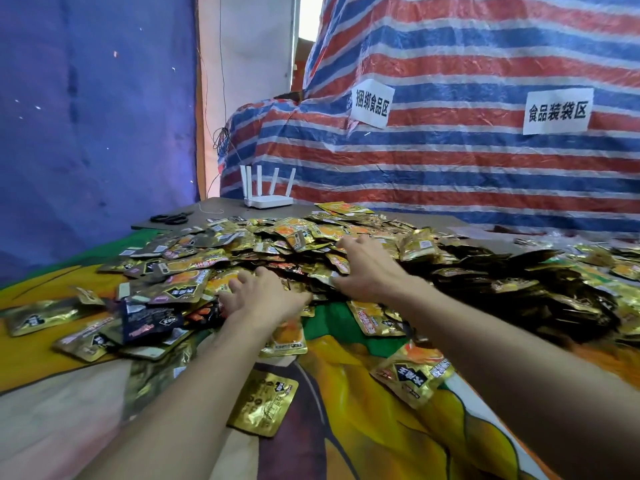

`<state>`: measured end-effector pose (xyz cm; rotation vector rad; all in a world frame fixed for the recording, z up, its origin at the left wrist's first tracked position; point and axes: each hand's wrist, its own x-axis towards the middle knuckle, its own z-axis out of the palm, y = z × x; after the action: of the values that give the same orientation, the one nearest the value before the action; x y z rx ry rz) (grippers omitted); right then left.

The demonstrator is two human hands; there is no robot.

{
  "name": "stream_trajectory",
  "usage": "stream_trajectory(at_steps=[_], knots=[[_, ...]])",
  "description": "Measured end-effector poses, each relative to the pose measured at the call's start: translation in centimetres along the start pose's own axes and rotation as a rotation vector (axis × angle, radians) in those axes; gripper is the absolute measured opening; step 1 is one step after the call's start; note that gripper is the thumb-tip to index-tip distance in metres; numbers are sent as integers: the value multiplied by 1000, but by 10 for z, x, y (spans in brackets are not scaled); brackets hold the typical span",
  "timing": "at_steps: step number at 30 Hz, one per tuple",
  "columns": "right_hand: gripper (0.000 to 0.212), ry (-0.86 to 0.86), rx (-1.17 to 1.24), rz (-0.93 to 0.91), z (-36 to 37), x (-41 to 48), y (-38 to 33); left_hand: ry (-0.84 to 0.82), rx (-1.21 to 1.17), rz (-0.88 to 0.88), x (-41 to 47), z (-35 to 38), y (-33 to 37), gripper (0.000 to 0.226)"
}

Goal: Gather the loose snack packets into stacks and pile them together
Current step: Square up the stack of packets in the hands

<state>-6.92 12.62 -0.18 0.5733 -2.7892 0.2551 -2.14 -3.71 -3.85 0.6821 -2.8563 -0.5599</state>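
A wide heap of gold, orange and black snack packets covers the middle of the table. My left hand lies palm down on the near edge of the heap, fingers spread over the packets. My right hand reaches further in, fingers stretched flat across the top of the heap. Neither hand visibly grips a packet. Loose packets lie apart in front: a gold one between my forearms and an orange-gold one under my right forearm.
A colourful printed cloth covers the table. A white router and black scissors sit at the back left. A striped tarpaulin with two paper signs rises behind. Darker packets pile up on the right.
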Motion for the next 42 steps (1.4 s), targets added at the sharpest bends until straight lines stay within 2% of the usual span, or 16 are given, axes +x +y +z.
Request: stream_trajectory(at_steps=[3,5,7,9,10,12,16,20,22,24,28,30,32,35,42], knots=[[83,-109,-26,-12,26,4,-16,-57,120,23,1,10,6,119],[87,-188,14,44,37,10,-20,-71,188,46,4,15,7,109],[67,-191,-13,68,43,15,-21,-49,192,74,8,15,6,89],[35,-91,-71,58,47,16,-18,-21,156,105,9,13,5,68],[27,-38,-86,51,50,15,-16,-7,135,121,9,12,5,60],[28,44,-122,31,55,12,-12,14,106,148,8,9,6,51],[31,168,-99,19,57,6,-6,52,132,178,4,7,8,54],[32,219,66,37,48,-3,-1,98,152,216,0,8,7,33],[19,259,178,37,40,-10,0,108,135,229,-1,9,6,25],[9,304,329,46,30,-14,2,108,122,233,-1,9,6,23],[7,412,716,58,9,-27,7,130,32,209,2,11,2,16],[14,452,914,67,4,-35,12,129,-53,182,5,11,-1,19],[20,463,1128,114,1,-41,17,73,-99,148,6,10,-2,41],[27,423,1323,195,-1,-45,22,-12,-10,139,4,11,-2,71],[15,368,1400,200,1,-46,30,110,59,228,7,20,2,50]])
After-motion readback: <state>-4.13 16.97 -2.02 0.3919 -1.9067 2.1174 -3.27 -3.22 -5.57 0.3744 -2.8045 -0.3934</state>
